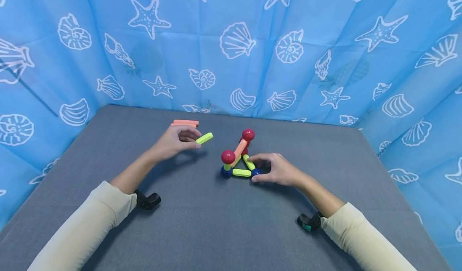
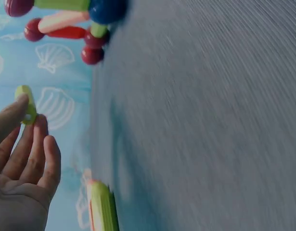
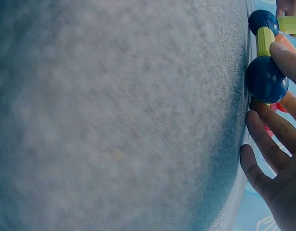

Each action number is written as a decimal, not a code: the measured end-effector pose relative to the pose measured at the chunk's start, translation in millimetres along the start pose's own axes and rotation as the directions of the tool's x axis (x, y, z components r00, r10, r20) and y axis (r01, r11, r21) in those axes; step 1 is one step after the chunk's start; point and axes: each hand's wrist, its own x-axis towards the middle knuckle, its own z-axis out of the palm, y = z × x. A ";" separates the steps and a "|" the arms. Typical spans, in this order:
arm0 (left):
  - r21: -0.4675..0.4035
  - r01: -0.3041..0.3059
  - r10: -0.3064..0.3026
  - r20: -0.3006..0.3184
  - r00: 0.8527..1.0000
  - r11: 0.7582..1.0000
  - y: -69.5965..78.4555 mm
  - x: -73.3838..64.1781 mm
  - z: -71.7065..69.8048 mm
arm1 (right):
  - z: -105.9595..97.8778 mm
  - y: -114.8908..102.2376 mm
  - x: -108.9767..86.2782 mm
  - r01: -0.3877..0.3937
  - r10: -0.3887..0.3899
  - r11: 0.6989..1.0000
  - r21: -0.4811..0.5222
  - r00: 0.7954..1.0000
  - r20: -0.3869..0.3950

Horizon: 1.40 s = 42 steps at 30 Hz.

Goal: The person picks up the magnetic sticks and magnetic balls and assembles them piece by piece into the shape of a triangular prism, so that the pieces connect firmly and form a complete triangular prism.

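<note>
A yellow-green plastic stick (image 1: 205, 138) is pinched by the left hand (image 1: 179, 140), free end rightward, left of a multicoloured ball-and-stick frame (image 1: 239, 150) whose rightmost glossy blue ball (image 1: 256, 173) is held by the right hand (image 1: 278, 169).

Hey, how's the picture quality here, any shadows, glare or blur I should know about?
Head view: fairly crisp, with a soft shadow on the gray tabletop below the left hand; left wrist view: dimmer, the tabletop streaky and soft; right wrist view: tabletop grainy and blurred, small glints on the nearer blue ball.
</note>
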 end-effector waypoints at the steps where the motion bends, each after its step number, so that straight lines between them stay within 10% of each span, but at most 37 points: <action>1: -0.019 -0.002 0.002 -0.008 1.000 1.000 1.3 1.3 2.3 | 0.1 -0.1 0.0 0.001 -0.001 1.000 0.002 1.000 0.000; 14: -0.308 0.135 -0.161 -0.060 0.985 0.942 26.0 16.9 49.6 | 0.4 -0.2 -0.7 0.003 -0.003 1.000 0.006 1.000 0.000; 25: -0.377 0.177 -0.195 -0.009 0.981 0.909 33.0 24.5 72.4 | 1.4 0.3 -1.3 0.011 -0.011 1.000 0.021 1.000 0.002; 37: -0.454 0.379 -0.323 0.198 0.925 0.806 43.2 33.7 68.5 | 1.9 0.0 -0.6 0.007 -0.007 1.000 0.005 1.000 -0.004; 42: -0.384 0.359 -0.268 0.271 0.925 0.851 43.5 33.9 66.6 | 2.4 -0.2 0.0 0.007 -0.007 1.000 0.000 1.000 -0.007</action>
